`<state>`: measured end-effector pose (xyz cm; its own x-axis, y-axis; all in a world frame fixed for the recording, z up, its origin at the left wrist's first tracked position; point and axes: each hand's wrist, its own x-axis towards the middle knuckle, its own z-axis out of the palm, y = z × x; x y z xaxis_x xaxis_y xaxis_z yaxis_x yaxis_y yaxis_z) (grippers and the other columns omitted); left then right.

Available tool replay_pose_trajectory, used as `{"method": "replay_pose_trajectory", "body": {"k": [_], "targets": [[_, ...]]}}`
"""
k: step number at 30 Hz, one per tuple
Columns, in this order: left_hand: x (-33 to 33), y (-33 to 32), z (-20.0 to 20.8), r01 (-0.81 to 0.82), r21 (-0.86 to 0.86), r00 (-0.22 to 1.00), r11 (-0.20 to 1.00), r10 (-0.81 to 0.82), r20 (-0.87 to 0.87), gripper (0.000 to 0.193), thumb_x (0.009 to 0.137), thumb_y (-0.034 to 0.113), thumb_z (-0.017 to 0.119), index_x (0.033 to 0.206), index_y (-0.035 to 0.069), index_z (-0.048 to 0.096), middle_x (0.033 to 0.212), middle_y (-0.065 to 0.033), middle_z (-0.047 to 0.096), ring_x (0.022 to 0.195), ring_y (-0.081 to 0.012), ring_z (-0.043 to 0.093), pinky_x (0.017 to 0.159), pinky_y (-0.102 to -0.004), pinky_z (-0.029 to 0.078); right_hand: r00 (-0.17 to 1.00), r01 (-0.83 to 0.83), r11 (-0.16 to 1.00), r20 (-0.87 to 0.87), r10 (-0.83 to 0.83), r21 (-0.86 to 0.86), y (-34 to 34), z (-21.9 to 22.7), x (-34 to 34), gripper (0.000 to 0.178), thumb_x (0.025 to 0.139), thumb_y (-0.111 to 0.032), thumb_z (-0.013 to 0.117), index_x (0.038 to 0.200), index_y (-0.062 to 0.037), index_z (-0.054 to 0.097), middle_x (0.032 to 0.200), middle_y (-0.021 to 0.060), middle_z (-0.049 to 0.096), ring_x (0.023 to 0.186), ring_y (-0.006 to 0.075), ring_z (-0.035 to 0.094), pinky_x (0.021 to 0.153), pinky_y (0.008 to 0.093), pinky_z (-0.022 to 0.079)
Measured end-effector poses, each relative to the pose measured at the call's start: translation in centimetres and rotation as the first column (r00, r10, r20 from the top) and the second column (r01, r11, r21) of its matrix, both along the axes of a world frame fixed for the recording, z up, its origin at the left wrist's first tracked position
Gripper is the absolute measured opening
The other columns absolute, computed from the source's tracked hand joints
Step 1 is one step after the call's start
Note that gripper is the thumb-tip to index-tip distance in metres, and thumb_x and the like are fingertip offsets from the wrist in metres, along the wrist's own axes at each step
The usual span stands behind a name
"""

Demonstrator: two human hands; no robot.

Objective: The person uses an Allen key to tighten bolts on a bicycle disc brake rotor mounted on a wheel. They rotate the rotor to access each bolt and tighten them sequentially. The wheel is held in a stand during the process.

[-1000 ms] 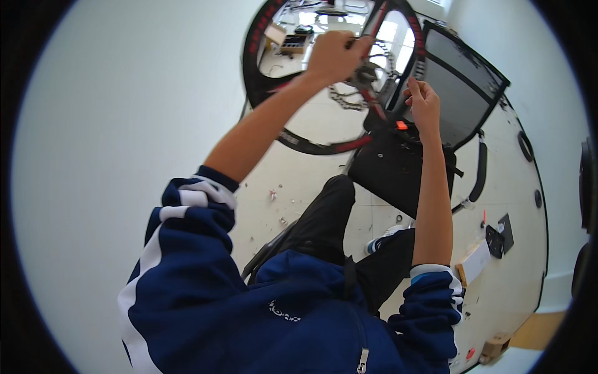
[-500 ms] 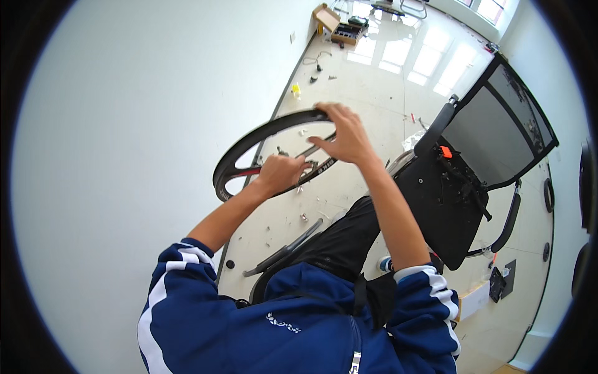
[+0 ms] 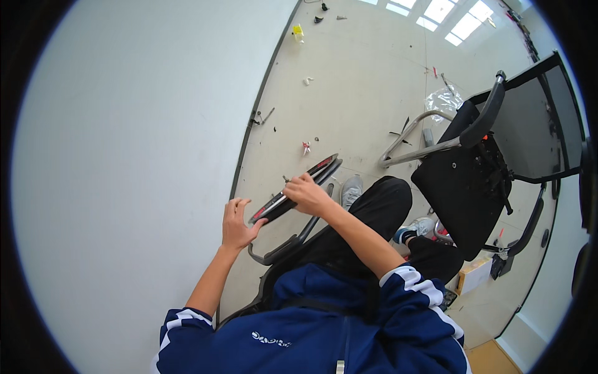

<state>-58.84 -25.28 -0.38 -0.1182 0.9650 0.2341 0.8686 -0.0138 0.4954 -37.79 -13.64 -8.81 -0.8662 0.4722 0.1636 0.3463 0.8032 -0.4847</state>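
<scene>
A black spoked wheel (image 3: pixel 272 209) with red marks is held tilted, almost edge-on, in front of my lap. My right hand (image 3: pixel 307 194) is closed on its middle part, and a small metal piece sticks out by the fingertips. At the wheel's near left end is my left hand (image 3: pixel 238 224), its fingers spread and its thumb against the rim. The grip of my right fingers on the far side of the wheel is hidden.
A black mesh chair (image 3: pixel 445 187) stands at my right with dark parts on its seat. A white wall (image 3: pixel 137 156) rises close at my left. Small parts, a clear plastic bag (image 3: pixel 443 100) and a yellow packet (image 3: pixel 298 33) lie on the floor. A box (image 3: pixel 474 276) is at the lower right.
The wheel has come lower and nearer and turned from a slanted open ring to nearly edge-on. My right hand has gone from the rim to the middle, my left from the middle to the rim.
</scene>
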Motion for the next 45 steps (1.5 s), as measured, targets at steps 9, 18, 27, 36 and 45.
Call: {"method": "replay_pose_trajectory", "body": {"k": [9, 18, 27, 36, 45], "targets": [[-2.4, -6.0, -12.3, 0.439, -0.647, 0.640, 0.623, 0.288, 0.712, 0.040, 0.099, 0.037, 0.057, 0.083, 0.001, 0.063, 0.067, -0.0025, 0.056, 0.067, -0.0142, 0.054, 0.064, -0.0315, 0.044, 0.995, -0.072, 0.994, 0.056, 0.077, -0.086, -2.3, -4.1, -1.9, 0.035, 0.064, -0.018, 0.080, 0.092, -0.0103, 0.061, 0.099, 0.0006, 0.064, 0.105, 0.0222, 0.055, 0.092, 0.0363, 0.041], [-1.9, -5.5, -11.7, 0.231, -0.789, 0.843, 0.569, 0.288, 0.455, 0.063, 0.100, 0.056, 0.047, 0.071, 0.000, 0.056, 0.056, -0.0048, 0.050, 0.055, -0.0171, 0.049, 0.053, -0.0357, 0.038, 0.937, 0.318, 0.854, 0.003, -0.348, -0.411, -0.1, 1.8, 3.0, 0.078, 0.060, -0.049, 0.089, 0.123, -0.0096, 0.063, 0.138, 0.0159, 0.057, 0.128, 0.0320, 0.051, 0.104, 0.0404, 0.040], [6.9, 10.0, -15.1, 0.198, -0.807, 0.934, 0.556, 0.142, 0.326, 0.084, 0.098, 0.069, 0.031, 0.083, -0.004, 0.070, 0.074, -0.0200, 0.069, 0.077, -0.0323, 0.068, 0.077, -0.0458, 0.050, 0.667, 0.572, 0.522, -0.012, -0.745, -0.633, -1.6, 7.8, 13.7, 0.054, 0.079, -0.035, 0.082, 0.119, -0.0036, 0.065, 0.118, 0.0178, 0.067, 0.109, 0.0336, 0.062, 0.094, 0.0381, 0.049], [13.0, 33.5, -11.9, 0.182, -0.731, 0.980, 0.658, -0.059, 0.191, 0.103, 0.085, 0.078, 0.046, 0.144, -0.007, 0.044, 0.145, -0.0306, 0.046, 0.137, -0.0380, 0.045, 0.113, -0.0438, 0.036, 0.461, 0.500, 0.344, -0.092, -0.883, -0.794, -2.9, 8.2, 16.2, 0.037, 0.087, -0.021, 0.076, 0.114, 0.0023, 0.066, 0.109, 0.0154, 0.071, 0.098, 0.0235, 0.069, 0.090, 0.0332, 0.053], [14.7, 27.6, -15.0, 0.183, -0.605, 0.924, 0.775, 0.074, 0.374, 0.091, 0.082, 0.067, 0.065, 0.135, -0.006, 0.052, 0.130, -0.0281, 0.060, 0.121, -0.0372, 0.060, 0.103, -0.0425, 0.046, 0.446, 0.431, 0.320, -0.109, -0.888, -0.844, -3.5, 7.8, 14.9, 0.031, 0.090, -0.020, 0.073, 0.111, 0.0026, 0.067, 0.104, 0.0131, 0.072, 0.092, 0.0204, 0.070, 0.085, 0.0315, 0.053]]}}
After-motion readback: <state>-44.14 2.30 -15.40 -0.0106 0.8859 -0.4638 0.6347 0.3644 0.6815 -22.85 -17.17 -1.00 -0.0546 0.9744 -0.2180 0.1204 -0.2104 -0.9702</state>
